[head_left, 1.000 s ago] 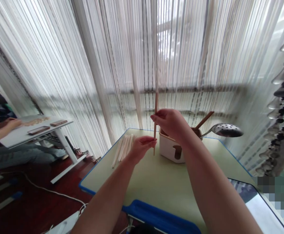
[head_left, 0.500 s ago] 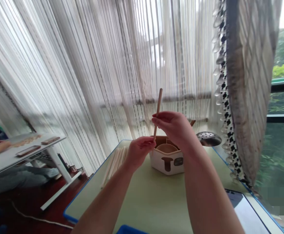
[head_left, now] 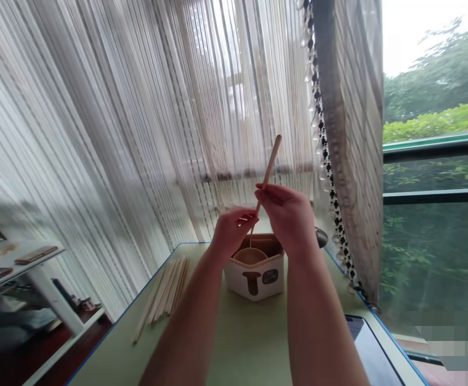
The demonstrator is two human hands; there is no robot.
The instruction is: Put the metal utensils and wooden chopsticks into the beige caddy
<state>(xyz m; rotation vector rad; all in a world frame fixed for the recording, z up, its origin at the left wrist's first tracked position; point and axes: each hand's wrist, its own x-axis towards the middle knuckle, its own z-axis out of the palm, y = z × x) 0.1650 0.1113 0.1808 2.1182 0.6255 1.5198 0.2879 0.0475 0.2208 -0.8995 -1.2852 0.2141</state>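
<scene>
Both hands hold one wooden chopstick (head_left: 272,159), tilted with its upper end to the right. My left hand (head_left: 231,230) pinches it near the lower end, fingertips closed. Higher up, my right hand (head_left: 292,217) grips it between thumb and fingers. Right below them stands a white utensil holder (head_left: 237,280) with a brown inside, divided into compartments; the chopstick's thin end is over its opening, and I cannot tell whether it touches. A pile of pale chopsticks (head_left: 169,289) lies on the table left of my left forearm.
The light green table (head_left: 250,343) has a blue edge. A dark-screened device (head_left: 372,348) lies at the right. Behind the holder, a metal strainer (head_left: 321,237) partly shows. String curtains (head_left: 157,134) hang behind the table. A second table (head_left: 52,260) stands at the left.
The view has turned to the right, so the table and holder appear further left. The chopstick now leans more to the right, and both hands are over the holder.
</scene>
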